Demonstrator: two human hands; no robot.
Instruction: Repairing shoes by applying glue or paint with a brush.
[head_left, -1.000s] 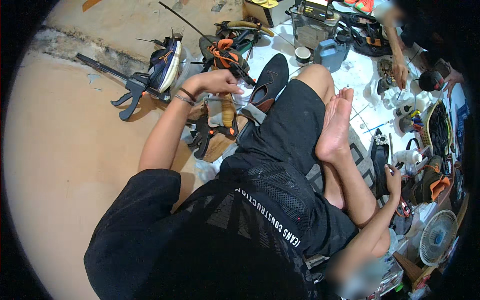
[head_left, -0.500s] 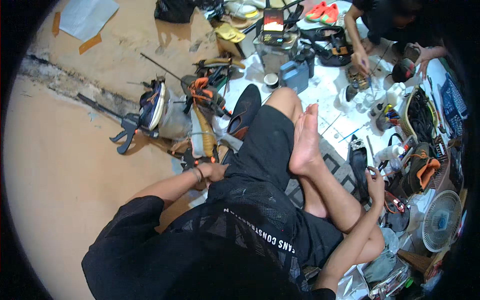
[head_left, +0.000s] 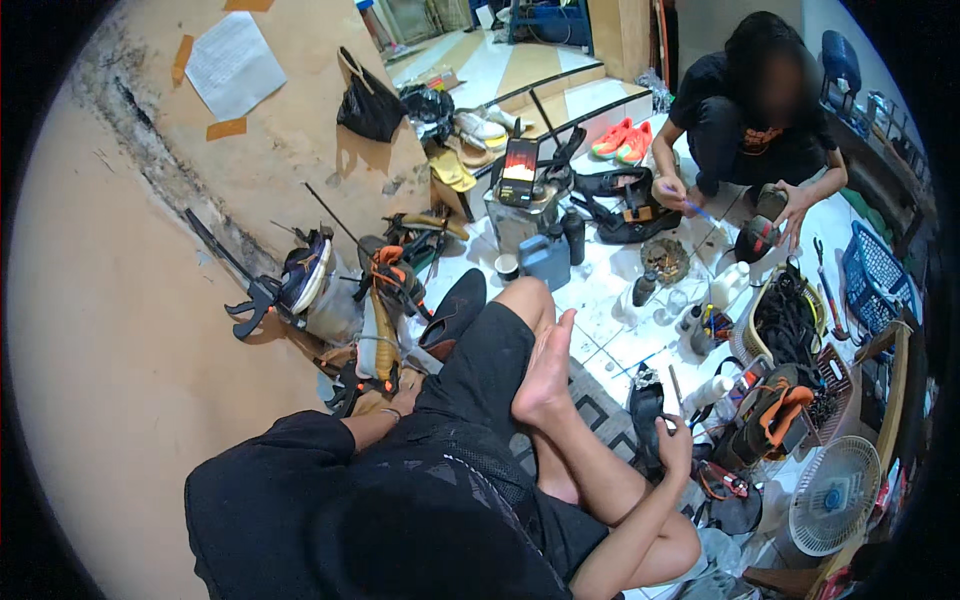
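Note:
My right hand is closed at the heel end of a black slip-on shoe with a shiny ornament on its toe. The shoe stands on the floor to the right of my crossed legs. Down beside my left thigh, my left hand reaches to the clamped shoes, its fingers mostly hidden. Nearest to it are an orange-tipped clamp and a tan-soled shoe. A dark suede shoe leans by my left knee.
Across from me a person squats, holding a thin blue tool and a dark shoe. A blue-grey jug stands beyond my knee. At the right are a basket of black straps, an orange-lined boot and a fan.
My view has tilted up and turned right, bringing the squatting person and the far doorway into sight. My right hand stays at the black shoe, my left beside the clamps.

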